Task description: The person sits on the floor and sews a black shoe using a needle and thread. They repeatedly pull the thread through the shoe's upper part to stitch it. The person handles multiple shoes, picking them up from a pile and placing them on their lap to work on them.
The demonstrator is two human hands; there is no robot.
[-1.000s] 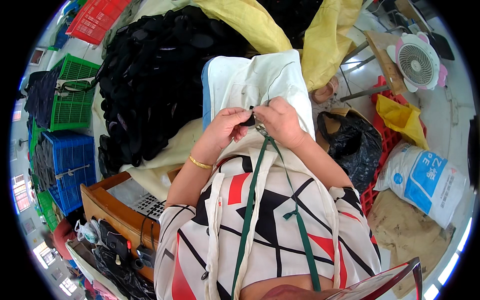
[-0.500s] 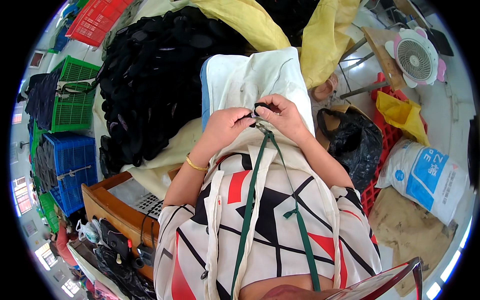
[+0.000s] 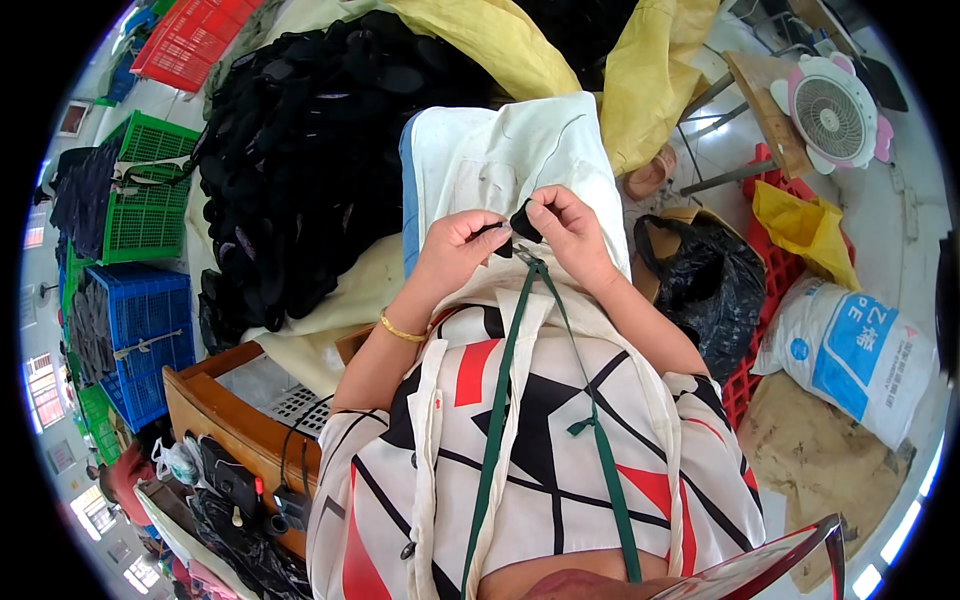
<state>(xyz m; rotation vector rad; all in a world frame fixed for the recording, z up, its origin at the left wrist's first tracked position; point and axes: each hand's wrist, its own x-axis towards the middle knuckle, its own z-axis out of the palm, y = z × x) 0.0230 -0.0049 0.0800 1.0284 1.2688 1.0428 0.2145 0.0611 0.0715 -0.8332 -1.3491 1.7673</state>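
I have both my hands up near the middle of the frame, over the white cloth (image 3: 470, 140) on my lap. My left hand (image 3: 450, 252) has its thumb and fingers (image 3: 488, 240) pinched tight on some black stuff (image 3: 503, 246). My right hand (image 3: 575, 232) is pinched on a black flap (image 3: 526, 222) just beside it, a little higher in the frame. I can't tell if it is all one bit or two, because my fingers hide part of it. Right under it hangs a small metal tool (image 3: 530, 260), by the top of a green strap (image 3: 525, 300) that runs down my front. I can't see that my fingers are on the tool. The big heap of black pieces (image 3: 300, 170) sits in the upper left of the frame, well apart from my hands, and the black bag (image 3: 708, 290) is right of the middle. I think the step I am on is working the black stuff with two hands, holding one side while I handle the other. To me, the next move calls for a firm pinch on the left and a soft, slow turn on the right, with no hard tug, so that nothing slips or gets bent.
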